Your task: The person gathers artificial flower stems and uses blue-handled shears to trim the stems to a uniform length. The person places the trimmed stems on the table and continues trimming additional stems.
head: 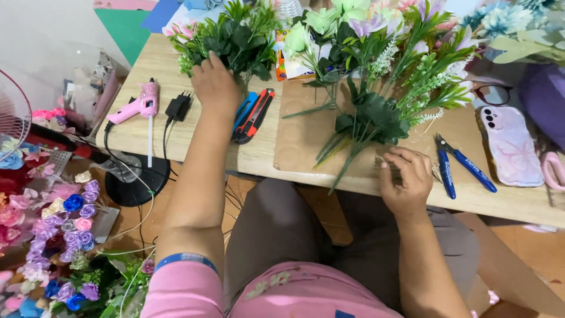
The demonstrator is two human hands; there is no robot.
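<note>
My left hand reaches across the wooden table and closes on a bunch of dark green artificial leaves at the far edge. My right hand rests near the table's front edge, fingers curled around a small piece at the cut ends of the stems; what it pinches is too small to tell. A large bundle of artificial flowers and greenery lies in front of it, stems pointing toward me.
A pink glue gun and black plug lie at the left. Red and blue box cutters sit beside my left wrist. Blue pliers and a phone lie at right. Fabric roses cover the floor.
</note>
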